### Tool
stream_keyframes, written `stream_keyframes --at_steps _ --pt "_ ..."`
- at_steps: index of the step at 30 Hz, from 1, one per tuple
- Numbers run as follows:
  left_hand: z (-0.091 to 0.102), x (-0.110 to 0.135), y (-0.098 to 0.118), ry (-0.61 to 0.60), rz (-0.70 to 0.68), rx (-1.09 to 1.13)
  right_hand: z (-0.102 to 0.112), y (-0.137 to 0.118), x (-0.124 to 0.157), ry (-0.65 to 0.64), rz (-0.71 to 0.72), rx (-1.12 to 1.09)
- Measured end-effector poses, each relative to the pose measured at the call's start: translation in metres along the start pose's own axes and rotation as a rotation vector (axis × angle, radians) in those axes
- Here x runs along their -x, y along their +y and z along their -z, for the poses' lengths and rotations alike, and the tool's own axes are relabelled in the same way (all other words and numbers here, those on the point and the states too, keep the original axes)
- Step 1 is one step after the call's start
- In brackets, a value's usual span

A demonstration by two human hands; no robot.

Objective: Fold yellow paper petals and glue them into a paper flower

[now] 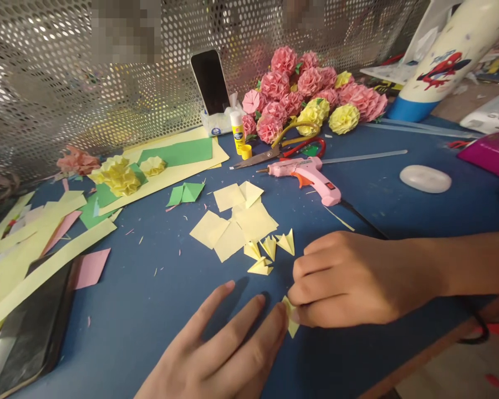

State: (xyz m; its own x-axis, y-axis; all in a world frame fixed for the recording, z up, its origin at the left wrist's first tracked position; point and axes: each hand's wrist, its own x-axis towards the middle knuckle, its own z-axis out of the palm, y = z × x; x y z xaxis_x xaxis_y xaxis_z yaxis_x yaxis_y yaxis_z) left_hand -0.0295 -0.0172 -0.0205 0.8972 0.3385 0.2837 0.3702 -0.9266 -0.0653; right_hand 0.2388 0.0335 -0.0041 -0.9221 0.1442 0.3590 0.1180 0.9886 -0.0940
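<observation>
A small folded piece of yellow paper [292,320] is between my two hands, low over the blue table. My right hand [349,280] is closed, its fingertips pinching the paper's right side. From the left, my left hand [228,349] holds the paper's edge at the index fingertip; its other fingers are stretched apart and its thumb is mostly hidden. Just beyond my fingers lie several small pointed folded yellow pieces [269,246]. Behind those is a loose group of flat yellow paper squares [255,220]. Folded green paper [186,193] sits to their left.
A pink glue gun [310,174], scissors [274,152] and a glue stick [238,133] lie beyond the squares. Pink and yellow paper flowers [291,88] are at the back. A phone [211,83] leans upright near a perforated metal panel [58,83]. Paper strips [50,271] cover another phone [33,338].
</observation>
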Motion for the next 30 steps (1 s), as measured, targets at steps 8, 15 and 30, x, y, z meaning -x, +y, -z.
stream_keyframes --at_steps 8,15,30 --pt "0.001 -0.006 -0.007 0.008 -0.05 0.069 0.0 0.009 0.002 -0.041 -0.006 -0.108" --pt "-0.006 -0.005 -0.007 0.122 -0.044 0.067 -0.001 0.013 0.003 -0.036 -0.015 -0.147" --pt "0.007 -0.004 -0.001 -0.011 0.01 0.136 0.006 0.0 -0.003 0.029 0.27 0.236"
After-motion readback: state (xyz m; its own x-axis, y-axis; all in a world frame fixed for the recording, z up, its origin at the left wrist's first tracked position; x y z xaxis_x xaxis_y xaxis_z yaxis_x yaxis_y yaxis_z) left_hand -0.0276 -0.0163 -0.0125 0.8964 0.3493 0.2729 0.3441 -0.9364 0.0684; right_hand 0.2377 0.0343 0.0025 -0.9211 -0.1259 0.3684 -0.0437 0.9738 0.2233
